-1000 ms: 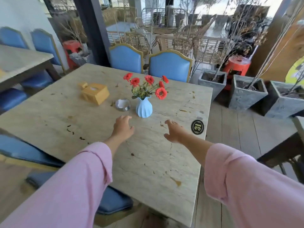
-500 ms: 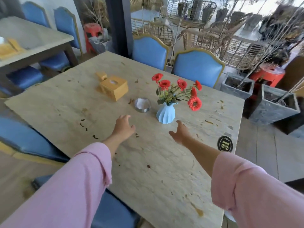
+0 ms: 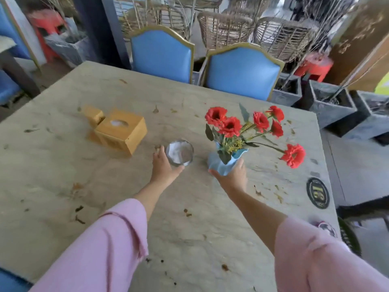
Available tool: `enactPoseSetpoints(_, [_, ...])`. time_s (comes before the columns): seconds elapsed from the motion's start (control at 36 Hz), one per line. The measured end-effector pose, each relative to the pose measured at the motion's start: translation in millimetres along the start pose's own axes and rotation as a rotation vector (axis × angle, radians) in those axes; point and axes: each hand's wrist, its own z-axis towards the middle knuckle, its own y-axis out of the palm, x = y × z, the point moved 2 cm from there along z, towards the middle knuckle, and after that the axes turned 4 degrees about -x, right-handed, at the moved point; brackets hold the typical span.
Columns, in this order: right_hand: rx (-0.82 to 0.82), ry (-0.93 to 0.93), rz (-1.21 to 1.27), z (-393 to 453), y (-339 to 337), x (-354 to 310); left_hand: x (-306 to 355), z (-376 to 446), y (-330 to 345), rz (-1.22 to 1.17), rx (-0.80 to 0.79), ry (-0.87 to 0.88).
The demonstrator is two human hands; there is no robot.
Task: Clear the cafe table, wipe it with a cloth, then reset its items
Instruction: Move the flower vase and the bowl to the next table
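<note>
A pale stone cafe table speckled with leaf bits carries a wooden tissue box, a round glass ashtray and a light blue vase of red flowers. My left hand is at the ashtray, fingers along its left side and thumb under its near edge. My right hand grips the lower part of the vase, which leans to the right. A round black table-number disc lies near the right edge.
Two blue upholstered chairs stand at the far side, with wicker chairs behind. Grey concrete planters and a red stool are to the right. Another table and blue chairs stand at the left.
Both hands moved forward over the table. The left hand reached the ashtray and the right hand closed round the vase, which now tilts right. The camera moved closer.
</note>
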Motion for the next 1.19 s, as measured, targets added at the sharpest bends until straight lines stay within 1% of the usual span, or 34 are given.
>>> enactPoseSetpoints(0.08, [0.083, -0.062, 0.134, 0, 9, 3, -3, 18, 4, -0.01, 0.018, 0.057])
enactPoseSetpoints(0.22, [0.123, -0.096, 0.151, 3, 14, 9, -7, 30, 20, -0.117, 0.013, 0.148])
enactPoseSetpoints(0.39, [0.123, -0.123, 0.141, -2, -6, 23, -2, 26, 30, -0.114, 0.103, 0.094])
enactPoseSetpoints(0.47, [0.141, -0.13, 0.155, -7, -31, 32, 11, 12, 35, -0.107, 0.091, 0.142])
enactPoseSetpoints(0.67, [0.24, -0.087, 0.188, -31, -117, 57, 76, -44, 60, -0.123, 0.051, 0.269])
enactPoseSetpoints(0.83, [0.318, -0.074, 0.164, -66, -212, 102, 154, -101, 106, -0.128, 0.001, 0.389])
enactPoseSetpoints(0.97, [0.42, -0.013, 0.15, -113, -304, 160, 231, -164, 161, -0.141, -0.048, 0.459])
enactPoseSetpoints(1.08, [0.506, 0.055, 0.112, -158, -380, 224, 290, -220, 214, -0.148, -0.083, 0.524])
enactPoseSetpoints(1.19, [0.582, 0.129, 0.141, -198, -450, 288, 340, -278, 271, -0.164, -0.152, 0.579])
